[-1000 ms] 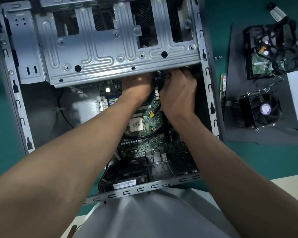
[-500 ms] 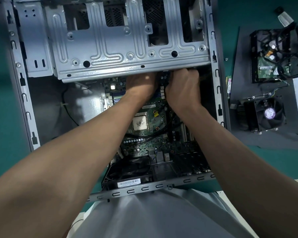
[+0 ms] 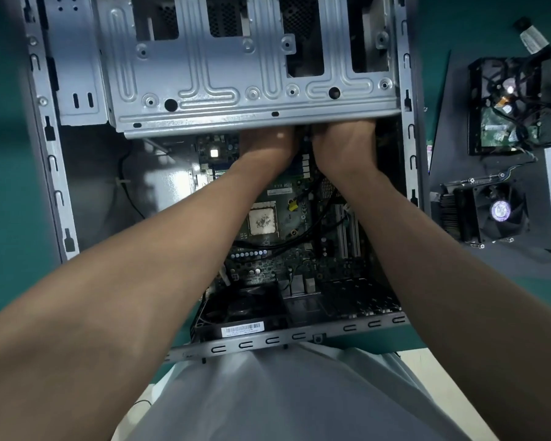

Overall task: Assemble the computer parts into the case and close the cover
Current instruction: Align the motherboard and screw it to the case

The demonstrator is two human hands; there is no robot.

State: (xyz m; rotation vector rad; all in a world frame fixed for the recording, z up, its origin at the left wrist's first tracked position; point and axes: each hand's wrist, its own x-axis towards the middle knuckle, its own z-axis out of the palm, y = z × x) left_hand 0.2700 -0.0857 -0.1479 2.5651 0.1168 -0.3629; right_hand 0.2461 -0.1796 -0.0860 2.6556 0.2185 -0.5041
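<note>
Reaching into the open case [image 3: 53,173], the person has both hands at the near edge of the cage [image 3: 236,74], the grey stamped-metal drive bay that spans the case's far half. The left hand [image 3: 269,144] and the right hand [image 3: 344,144] sit side by side, almost touching, with the knuckles tucked under the cage's lip. From where I stand only the backs of the hands and the wrists show. The fingers are all hidden beneath the cage, so I cannot tell whether they are loose, clenched or gripping something down there.

The motherboard [image 3: 296,214] lies flat on the case floor on the person's side of the cage, its far end running under the cage's edge just where the hands are. The CPU [image 3: 262,221], bare and smeared with paste, sits on the board nearer the person than the cage, between the two forearms. A black cable [image 3: 299,241] crosses the board just past the CPU, and white slots [image 3: 347,230] stand below the cage's right end, beside the right forearm. A black fan [image 3: 242,307] with a barcode label sits by the case wall farthest from the cage.

Right of the cage, outside the case, a dark mat [image 3: 452,128] lies on the green table [image 3: 7,154]. On it, level with the cage's near edge, is a hard drive [image 3: 503,122] in a black frame, tangled in cables. Nearer the person than that stands a cooler [image 3: 493,211], fan facing up.
</note>
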